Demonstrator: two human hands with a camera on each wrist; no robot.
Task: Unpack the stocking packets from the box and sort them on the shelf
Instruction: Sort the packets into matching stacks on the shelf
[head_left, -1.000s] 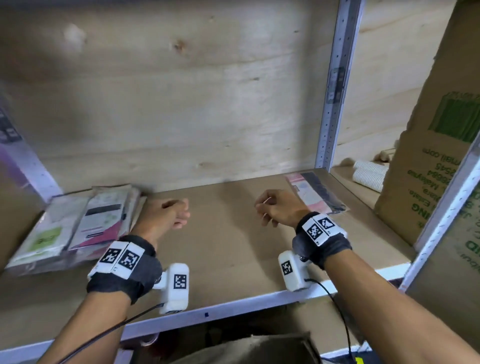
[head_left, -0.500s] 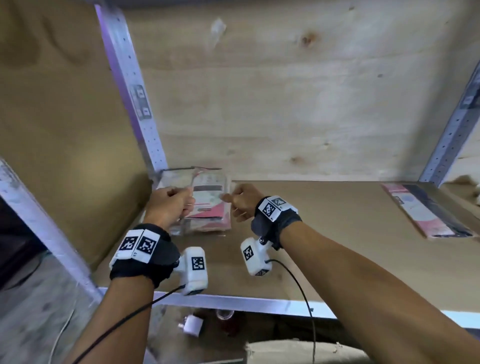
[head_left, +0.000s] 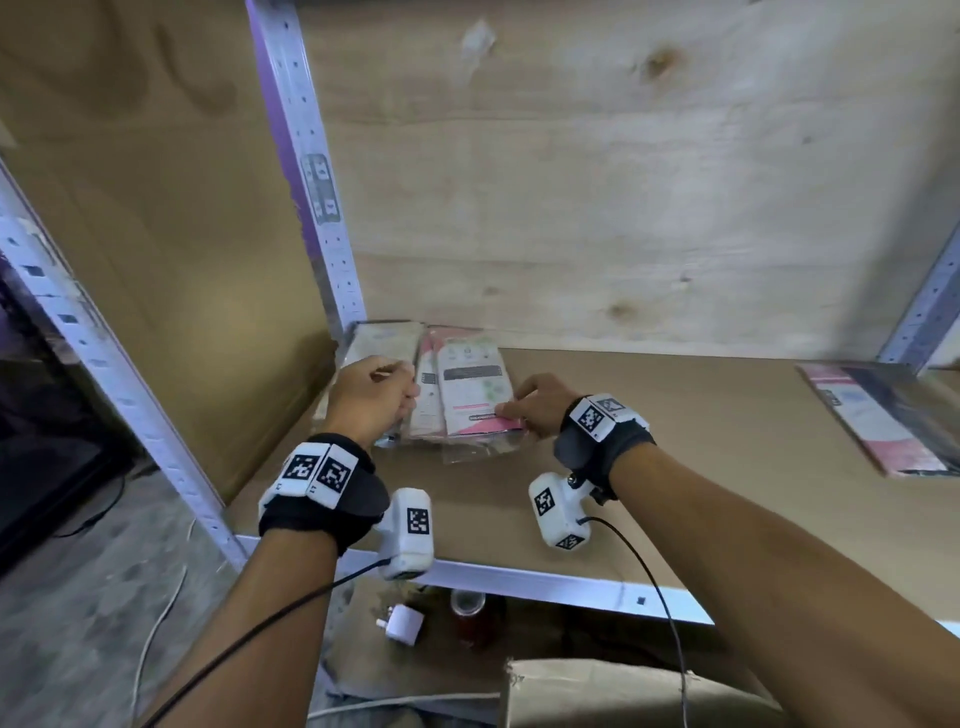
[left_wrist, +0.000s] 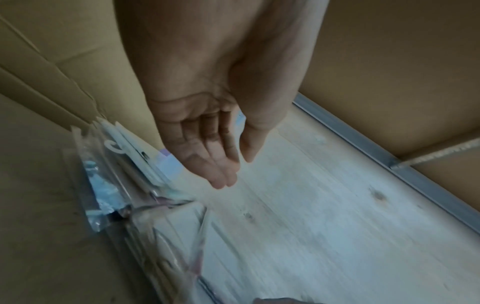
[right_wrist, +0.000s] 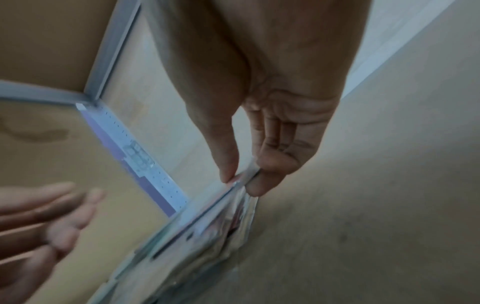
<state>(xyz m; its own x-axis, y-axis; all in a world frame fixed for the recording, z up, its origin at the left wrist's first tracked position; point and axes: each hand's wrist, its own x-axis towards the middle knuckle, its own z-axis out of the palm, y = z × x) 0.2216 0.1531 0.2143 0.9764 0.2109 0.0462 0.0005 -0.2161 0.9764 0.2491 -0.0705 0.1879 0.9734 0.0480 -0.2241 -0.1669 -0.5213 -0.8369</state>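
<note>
Right grip (right_wrist: 242, 181) pinched on the top stocking packet's (head_left: 475, 389) near corner, left hand (left_wrist: 207, 131) open, fingers straight above the stack.

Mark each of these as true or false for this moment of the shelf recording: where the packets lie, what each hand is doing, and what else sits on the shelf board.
1. The right hand pinches the near edge of the top stocking packet. True.
2. The left hand grips a packet firmly. False: its fingers are straight and hold nothing.
3. The packet pile lies in the shelf's left rear corner, by the upright post. True.
4. The shelf board carries no other packet. False: another packet lies far to the right.
5. The packets stand upright. False: they lie flat.
</note>
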